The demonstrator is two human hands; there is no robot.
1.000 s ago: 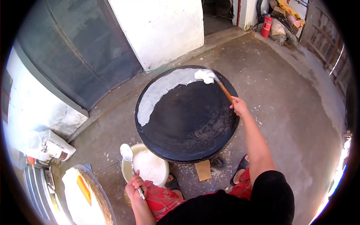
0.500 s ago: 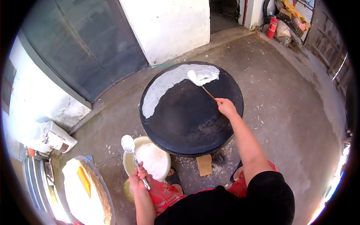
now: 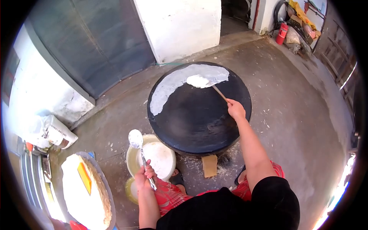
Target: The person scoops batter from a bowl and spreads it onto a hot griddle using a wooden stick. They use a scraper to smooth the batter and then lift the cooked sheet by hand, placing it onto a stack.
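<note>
Concrete floor [image 3: 285, 130]. The right hand [image 3: 236, 109] grips a wooden-handled spreader [image 3: 207, 83], its coated head at a curved white layer [image 3: 165, 87] on a round black griddle's [image 3: 197, 120] far side. The left hand [image 3: 145, 178] clasps 1 spoon [image 3: 136, 138] near a tub [image 3: 132, 161] of white paste [image 3: 157, 158]. Print on a white bucket [image 3: 58, 132] is too small to read.

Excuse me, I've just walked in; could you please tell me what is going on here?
A person's right hand holds a wooden-handled spreader, its white-coated head over the far part of a large black griddle. A thin white layer covers a curved band along the far and left edge; the rest is bare. The left hand grips a metal spoon near a tub of white stuff.
</note>
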